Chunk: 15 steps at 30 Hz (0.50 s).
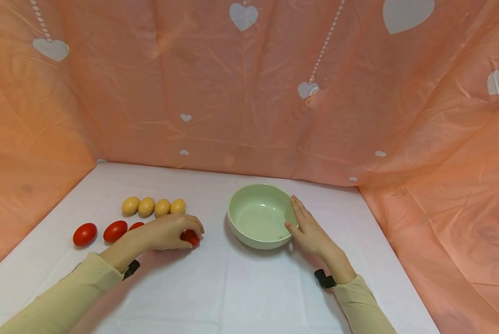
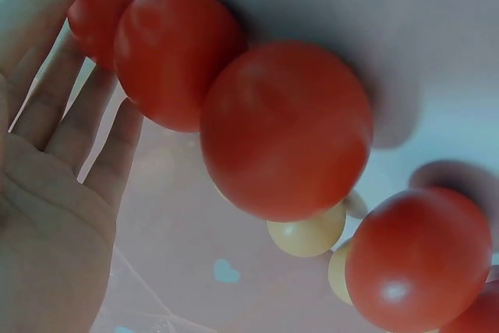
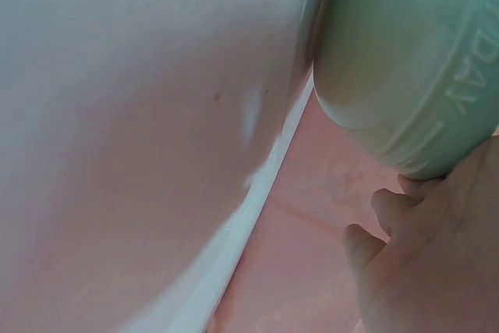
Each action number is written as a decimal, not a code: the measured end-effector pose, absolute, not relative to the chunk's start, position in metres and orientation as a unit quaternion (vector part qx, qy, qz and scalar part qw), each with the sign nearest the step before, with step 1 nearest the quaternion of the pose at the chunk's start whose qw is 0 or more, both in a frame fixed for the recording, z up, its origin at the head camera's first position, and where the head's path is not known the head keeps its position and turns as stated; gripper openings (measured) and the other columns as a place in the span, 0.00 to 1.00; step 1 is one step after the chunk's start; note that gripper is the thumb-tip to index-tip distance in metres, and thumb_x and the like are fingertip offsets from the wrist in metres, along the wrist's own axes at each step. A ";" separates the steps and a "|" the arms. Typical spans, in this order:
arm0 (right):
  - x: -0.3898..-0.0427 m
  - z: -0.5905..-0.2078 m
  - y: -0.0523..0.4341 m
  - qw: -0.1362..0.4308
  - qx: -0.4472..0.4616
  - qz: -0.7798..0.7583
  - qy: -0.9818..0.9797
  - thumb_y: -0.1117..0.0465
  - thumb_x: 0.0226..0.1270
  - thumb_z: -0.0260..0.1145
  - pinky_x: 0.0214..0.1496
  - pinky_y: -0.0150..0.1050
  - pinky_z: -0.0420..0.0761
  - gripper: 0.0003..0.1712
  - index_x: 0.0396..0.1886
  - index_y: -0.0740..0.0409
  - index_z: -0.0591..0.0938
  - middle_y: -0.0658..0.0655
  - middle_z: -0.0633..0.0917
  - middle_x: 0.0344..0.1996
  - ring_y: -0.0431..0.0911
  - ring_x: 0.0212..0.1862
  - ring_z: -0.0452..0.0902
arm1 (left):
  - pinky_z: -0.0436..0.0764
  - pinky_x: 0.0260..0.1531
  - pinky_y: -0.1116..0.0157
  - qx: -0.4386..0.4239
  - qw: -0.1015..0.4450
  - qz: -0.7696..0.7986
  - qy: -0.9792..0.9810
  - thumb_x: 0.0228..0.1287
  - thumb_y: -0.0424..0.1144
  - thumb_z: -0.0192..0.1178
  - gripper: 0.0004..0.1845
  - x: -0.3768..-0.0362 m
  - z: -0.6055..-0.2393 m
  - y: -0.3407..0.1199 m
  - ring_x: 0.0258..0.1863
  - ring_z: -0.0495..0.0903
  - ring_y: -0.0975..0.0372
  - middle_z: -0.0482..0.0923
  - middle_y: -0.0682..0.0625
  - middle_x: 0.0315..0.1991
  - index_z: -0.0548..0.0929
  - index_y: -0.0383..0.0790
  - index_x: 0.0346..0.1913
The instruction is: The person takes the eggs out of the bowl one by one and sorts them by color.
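Note:
My left hand lies on the white table with its fingers curled over a red egg, the rightmost of a row of red eggs. In the left wrist view the fingers reach to that far red egg, and two more red eggs sit closer to the camera. My right hand rests with straight fingers against the right side of a pale green bowl. The bowl is empty. In the right wrist view the bowl's outer wall fills the top right, with the right hand below it.
Other red eggs lie in a row to the left of my left hand. Behind them is a row of several yellow eggs. Orange plastic sheeting with white hearts walls in the white table at the back and both sides.

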State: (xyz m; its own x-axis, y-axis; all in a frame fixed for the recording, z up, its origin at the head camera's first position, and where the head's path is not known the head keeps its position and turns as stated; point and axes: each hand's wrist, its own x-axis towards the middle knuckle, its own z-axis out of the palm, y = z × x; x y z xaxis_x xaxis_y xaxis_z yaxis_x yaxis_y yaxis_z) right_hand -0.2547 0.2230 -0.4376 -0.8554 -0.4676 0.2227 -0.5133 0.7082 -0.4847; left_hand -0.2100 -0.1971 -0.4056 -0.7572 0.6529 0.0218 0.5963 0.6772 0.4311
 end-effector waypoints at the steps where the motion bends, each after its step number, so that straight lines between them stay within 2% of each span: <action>1: -0.255 -0.437 0.223 0.041 0.266 0.274 -0.923 0.51 0.82 0.56 0.79 0.65 0.50 0.45 0.84 0.66 0.46 0.64 0.47 0.84 0.63 0.82 0.44 | 0.84 0.53 0.55 0.344 0.066 0.211 0.913 0.60 0.34 0.77 0.14 -0.210 -0.406 -0.197 0.52 0.82 0.59 0.85 0.57 0.52 0.90 0.49 0.48; 15: -0.252 -0.438 0.227 0.045 0.260 0.273 -0.925 0.52 0.82 0.57 0.79 0.66 0.51 0.45 0.84 0.67 0.46 0.66 0.48 0.83 0.63 0.82 0.44 | 0.83 0.56 0.54 0.352 0.064 0.209 0.910 0.60 0.35 0.77 0.13 -0.211 -0.407 -0.193 0.55 0.82 0.58 0.85 0.53 0.54 0.90 0.47 0.48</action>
State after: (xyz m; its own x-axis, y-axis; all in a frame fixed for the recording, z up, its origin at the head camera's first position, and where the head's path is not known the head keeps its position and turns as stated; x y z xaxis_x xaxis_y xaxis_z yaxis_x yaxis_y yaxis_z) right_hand -0.2524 0.2267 -0.4381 -0.8610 -0.4563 0.2247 -0.5053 0.7165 -0.4810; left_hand -0.2108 -0.1933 -0.4068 -0.7437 0.6678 0.0304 0.6143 0.6648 0.4250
